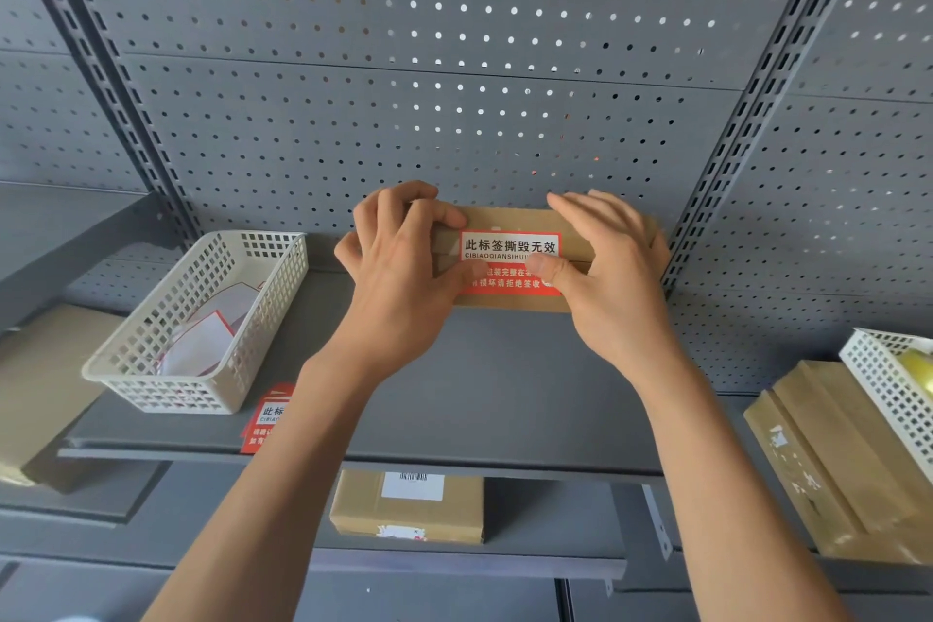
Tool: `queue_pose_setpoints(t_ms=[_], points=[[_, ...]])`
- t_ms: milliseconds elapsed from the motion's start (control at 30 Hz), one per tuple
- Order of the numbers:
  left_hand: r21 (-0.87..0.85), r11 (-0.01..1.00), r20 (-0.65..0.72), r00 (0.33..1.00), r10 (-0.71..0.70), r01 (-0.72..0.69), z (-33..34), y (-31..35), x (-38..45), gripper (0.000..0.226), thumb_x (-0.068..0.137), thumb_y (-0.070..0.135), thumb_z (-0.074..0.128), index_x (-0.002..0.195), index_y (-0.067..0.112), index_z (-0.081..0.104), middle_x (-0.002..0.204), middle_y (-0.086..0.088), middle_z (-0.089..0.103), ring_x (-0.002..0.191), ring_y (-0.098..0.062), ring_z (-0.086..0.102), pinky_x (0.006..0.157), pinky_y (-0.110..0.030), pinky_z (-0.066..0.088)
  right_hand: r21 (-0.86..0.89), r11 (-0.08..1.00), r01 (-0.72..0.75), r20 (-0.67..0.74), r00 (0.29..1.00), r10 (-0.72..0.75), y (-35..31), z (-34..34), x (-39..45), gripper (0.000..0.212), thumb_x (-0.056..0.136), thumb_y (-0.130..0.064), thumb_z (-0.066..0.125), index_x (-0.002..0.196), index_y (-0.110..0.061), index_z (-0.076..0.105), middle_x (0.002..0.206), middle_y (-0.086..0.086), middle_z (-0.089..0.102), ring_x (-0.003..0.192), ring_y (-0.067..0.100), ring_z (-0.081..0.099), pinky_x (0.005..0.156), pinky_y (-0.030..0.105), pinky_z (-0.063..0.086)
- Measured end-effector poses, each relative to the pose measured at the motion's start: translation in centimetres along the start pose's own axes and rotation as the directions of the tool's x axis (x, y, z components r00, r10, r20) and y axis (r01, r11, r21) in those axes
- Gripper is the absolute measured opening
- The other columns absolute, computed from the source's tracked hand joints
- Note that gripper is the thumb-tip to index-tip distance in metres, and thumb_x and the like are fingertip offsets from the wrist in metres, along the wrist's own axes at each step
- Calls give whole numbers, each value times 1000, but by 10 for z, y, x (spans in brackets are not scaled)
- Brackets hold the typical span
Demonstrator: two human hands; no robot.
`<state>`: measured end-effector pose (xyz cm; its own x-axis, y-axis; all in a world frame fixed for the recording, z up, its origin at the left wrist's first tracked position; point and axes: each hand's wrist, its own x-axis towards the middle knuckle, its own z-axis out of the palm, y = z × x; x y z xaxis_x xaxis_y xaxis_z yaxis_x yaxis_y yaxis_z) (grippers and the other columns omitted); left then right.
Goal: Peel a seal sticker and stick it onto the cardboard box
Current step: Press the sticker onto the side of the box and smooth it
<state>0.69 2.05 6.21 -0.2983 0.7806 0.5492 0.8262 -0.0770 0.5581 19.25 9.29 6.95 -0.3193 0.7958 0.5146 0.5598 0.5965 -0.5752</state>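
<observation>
Thumbs of the left hand (404,263) and right hand (606,268) press the seal sticker (510,263) flat across the flap seam of the cardboard box (505,217), fingers clasping its sides, far on the shelf (505,394). Best rub outward from the seam, firmly, to avoid bubbles.

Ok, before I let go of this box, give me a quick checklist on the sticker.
1. Sticker on the cardboard box: ok, it lies across the flap seam.
2. Straightness: ok, its top edge runs parallel to the box edge.
3. Pressed down at both ends: cannot tell, the thumbs of the left hand and right hand cover them.
4. Box steady: ok, both hands brace it on the shelf.
5. Wrinkles or bubbles: none visible in the exposed middle; the rest is hidden.
6. Spare stickers at hand: ok, near the white basket.
</observation>
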Motion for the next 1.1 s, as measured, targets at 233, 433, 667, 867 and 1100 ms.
queue_pose_setpoints(t_ms=[233, 433, 667, 867, 1100], points=[[-42, 998, 84, 995, 46, -43, -12, -5, -1, 42, 82, 20, 75, 118, 35, 59, 138, 14, 37, 134, -5, 20, 107, -43, 18, 52, 997, 58, 78, 995, -62, 4, -11, -2, 52, 94, -9, 67, 141, -27, 55, 145, -16, 49, 145, 5, 26, 120, 29, 9], [-30, 999, -10, 1000, -18, 17, -2, 4, -3, 47, 73, 63, 70, 109, 35, 61, 135, 13, 40, 135, -11, 23, 106, -41, 19, 86, 994, 64, 71, 995, -70, 1, -10, -8, 50, 95, -28, 67, 143, -30, 53, 143, -22, 46, 143, -3, 21, 112, 6, 0], [61, 998, -68, 998, -6, 10, 7, 3, -1, 57, 66, 61, 81, 109, 30, 60, 130, 10, 43, 131, -16, 26, 103, -43, 23, -148, 987, 65, 9, 998, -64, -2, 6, -8, 68, 83, -61, 63, 144, -33, 50, 148, -15, 47, 146, 13, 28, 115, 63, 14], [-4, 1000, 1, 1000, 11, -11, -1, -1, -1, 59, 66, 46, 87, 115, 30, 59, 131, 14, 39, 132, -13, 23, 101, -36, 18, -14, 999, 50, 112, 993, -48, 3, -8, -5, 69, 85, -36, 77, 147, -34, 47, 152, -16, 42, 147, 5, 20, 121, 55, 7], [-24, 999, 57, 997, 44, -43, -9, -5, 0, 65, 64, 37, 90, 120, 32, 58, 128, 18, 35, 125, -4, 21, 100, -36, 18, 7, 996, 87, 166, 982, -87, 5, -12, -5, 65, 91, -15, 73, 147, -35, 46, 156, -17, 39, 150, 4, 15, 115, 18, -6]])
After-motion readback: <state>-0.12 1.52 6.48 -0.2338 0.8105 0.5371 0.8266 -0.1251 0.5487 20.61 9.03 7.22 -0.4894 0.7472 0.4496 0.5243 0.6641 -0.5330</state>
